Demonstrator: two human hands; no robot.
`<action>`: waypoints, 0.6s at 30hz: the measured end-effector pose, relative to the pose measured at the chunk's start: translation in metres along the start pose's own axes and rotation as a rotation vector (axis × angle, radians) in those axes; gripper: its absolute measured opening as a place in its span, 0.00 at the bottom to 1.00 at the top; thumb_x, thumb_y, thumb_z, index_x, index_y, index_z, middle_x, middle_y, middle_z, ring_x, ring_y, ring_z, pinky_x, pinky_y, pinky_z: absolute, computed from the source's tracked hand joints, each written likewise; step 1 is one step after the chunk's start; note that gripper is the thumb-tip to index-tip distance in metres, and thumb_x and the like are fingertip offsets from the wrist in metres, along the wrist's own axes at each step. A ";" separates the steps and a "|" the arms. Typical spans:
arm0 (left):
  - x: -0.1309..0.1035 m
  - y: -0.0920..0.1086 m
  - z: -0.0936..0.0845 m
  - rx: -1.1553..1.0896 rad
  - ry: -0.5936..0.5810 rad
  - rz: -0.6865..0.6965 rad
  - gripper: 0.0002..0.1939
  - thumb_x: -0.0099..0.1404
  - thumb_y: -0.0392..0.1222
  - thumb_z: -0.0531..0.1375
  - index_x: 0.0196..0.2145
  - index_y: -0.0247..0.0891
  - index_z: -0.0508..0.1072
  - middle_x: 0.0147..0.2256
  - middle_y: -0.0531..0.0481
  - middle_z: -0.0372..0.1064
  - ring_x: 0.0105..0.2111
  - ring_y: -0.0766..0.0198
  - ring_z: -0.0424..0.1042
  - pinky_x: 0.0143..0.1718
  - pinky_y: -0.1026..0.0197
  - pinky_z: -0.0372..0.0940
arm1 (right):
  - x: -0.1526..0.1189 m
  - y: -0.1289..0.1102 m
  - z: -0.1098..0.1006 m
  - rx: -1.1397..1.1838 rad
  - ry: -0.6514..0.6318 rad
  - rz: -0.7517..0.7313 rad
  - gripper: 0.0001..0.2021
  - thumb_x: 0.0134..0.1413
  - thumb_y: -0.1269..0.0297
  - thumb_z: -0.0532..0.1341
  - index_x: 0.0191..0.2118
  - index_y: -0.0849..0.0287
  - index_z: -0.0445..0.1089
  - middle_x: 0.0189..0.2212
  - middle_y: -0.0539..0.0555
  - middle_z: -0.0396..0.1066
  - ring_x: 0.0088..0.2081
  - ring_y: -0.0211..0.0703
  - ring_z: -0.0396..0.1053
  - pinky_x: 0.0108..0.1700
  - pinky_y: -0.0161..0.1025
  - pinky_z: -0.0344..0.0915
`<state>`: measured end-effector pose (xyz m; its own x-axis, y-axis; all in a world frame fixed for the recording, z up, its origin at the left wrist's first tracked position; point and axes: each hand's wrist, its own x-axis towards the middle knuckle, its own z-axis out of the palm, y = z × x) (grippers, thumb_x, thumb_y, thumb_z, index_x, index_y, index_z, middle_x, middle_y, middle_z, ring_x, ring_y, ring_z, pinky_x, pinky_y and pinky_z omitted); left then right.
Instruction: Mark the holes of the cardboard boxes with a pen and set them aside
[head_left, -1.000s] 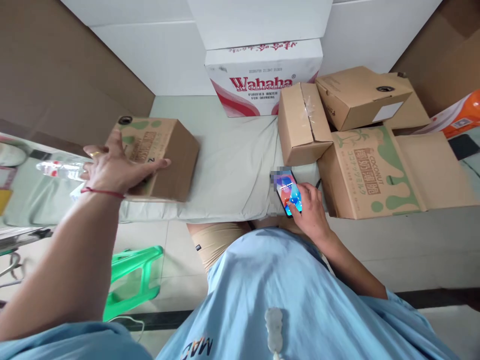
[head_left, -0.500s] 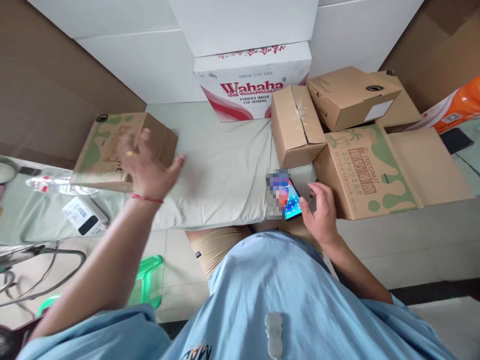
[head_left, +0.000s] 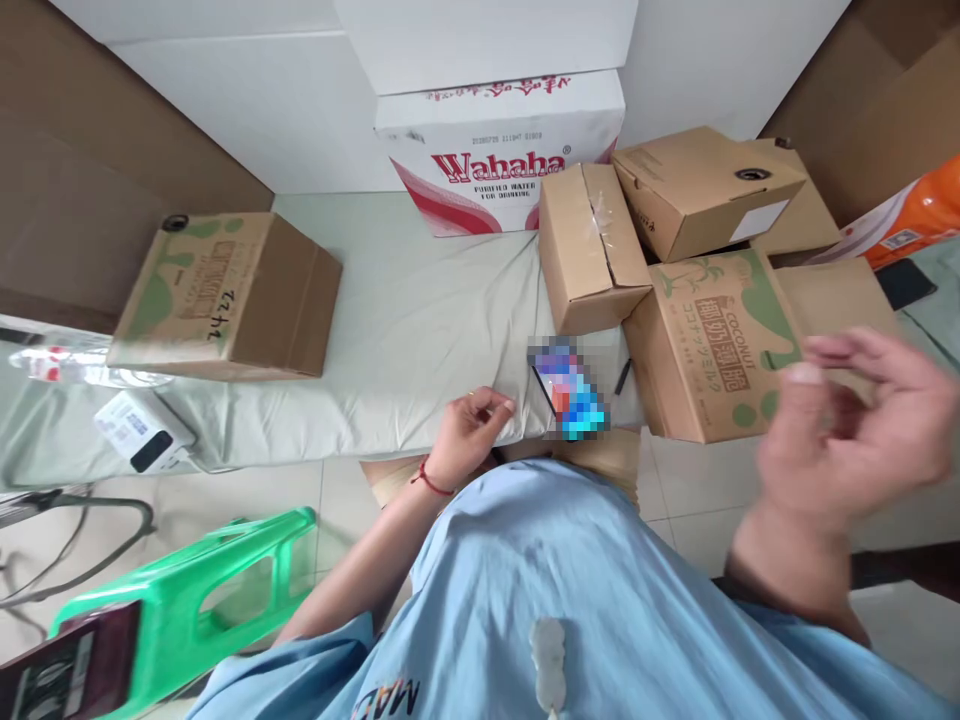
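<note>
Left hand [head_left: 468, 432]: loosely curled, contents unclear.
Right hand [head_left: 851, 435]: half-open, seemingly empty.
Phone [head_left: 568, 390]: untouched, likely mid-pause; tapping needs a fingertip.

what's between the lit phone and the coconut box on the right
In the head view, a thin black pen-like item lies between the phone and box.

A printed white carton [head_left: 502, 175] stands at the far middle, a clear bottle [head_left: 56, 365] and a white device [head_left: 124, 425] lie on the left, a green stool [head_left: 172, 620] stands near left, and something orange [head_left: 930, 212] sits far right.
</note>
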<state>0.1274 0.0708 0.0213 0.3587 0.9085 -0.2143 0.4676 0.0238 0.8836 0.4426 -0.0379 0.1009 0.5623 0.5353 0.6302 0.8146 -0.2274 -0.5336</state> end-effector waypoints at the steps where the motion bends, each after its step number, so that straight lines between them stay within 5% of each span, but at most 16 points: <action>1: -0.005 0.005 0.005 -0.050 -0.091 0.003 0.24 0.70 0.62 0.64 0.32 0.37 0.80 0.29 0.47 0.75 0.29 0.63 0.72 0.33 0.61 0.68 | 0.009 0.016 -0.008 -0.030 0.033 -0.021 0.26 0.68 0.46 0.62 0.62 0.59 0.72 0.51 0.71 0.81 0.48 0.60 0.84 0.37 0.52 0.78; 4: -0.013 0.022 0.028 -0.269 -0.427 0.008 0.27 0.71 0.66 0.66 0.42 0.35 0.83 0.39 0.41 0.80 0.39 0.59 0.78 0.40 0.60 0.72 | 0.026 0.066 -0.023 -0.240 -0.016 0.068 0.30 0.61 0.48 0.66 0.63 0.60 0.74 0.48 0.71 0.84 0.46 0.61 0.85 0.38 0.53 0.78; 7: -0.009 0.038 0.058 -0.422 -0.636 0.020 0.36 0.71 0.64 0.68 0.67 0.38 0.74 0.52 0.38 0.78 0.40 0.61 0.77 0.40 0.60 0.72 | 0.019 0.097 -0.029 -0.334 -0.186 0.157 0.32 0.63 0.44 0.59 0.62 0.62 0.77 0.49 0.72 0.85 0.46 0.61 0.85 0.44 0.56 0.78; 11: 0.004 0.051 0.093 -0.405 -0.739 0.069 0.51 0.73 0.58 0.68 0.82 0.46 0.48 0.58 0.39 0.74 0.30 0.70 0.72 0.33 0.63 0.69 | -0.003 0.105 -0.036 -0.323 -0.263 0.134 0.34 0.66 0.39 0.56 0.62 0.60 0.78 0.45 0.67 0.87 0.46 0.61 0.85 0.53 0.55 0.77; 15: 0.009 0.056 0.111 -0.356 -0.793 0.059 0.57 0.72 0.58 0.69 0.83 0.47 0.40 0.55 0.42 0.76 0.26 0.72 0.71 0.29 0.64 0.66 | -0.013 0.115 -0.042 -0.348 -0.160 0.216 0.33 0.65 0.39 0.57 0.58 0.61 0.81 0.40 0.70 0.85 0.39 0.60 0.83 0.43 0.53 0.77; 18: 0.011 0.057 0.116 -0.328 -0.779 0.005 0.61 0.70 0.61 0.70 0.84 0.44 0.37 0.53 0.43 0.77 0.25 0.71 0.71 0.29 0.63 0.66 | -0.015 0.130 -0.043 -0.404 -0.201 0.222 0.36 0.64 0.36 0.55 0.55 0.64 0.83 0.41 0.73 0.83 0.34 0.58 0.80 0.42 0.55 0.76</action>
<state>0.2518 0.0340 0.0215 0.8710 0.3642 -0.3297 0.2497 0.2498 0.9355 0.5464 -0.1103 0.0457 0.7225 0.5749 0.3842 0.6904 -0.6295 -0.3564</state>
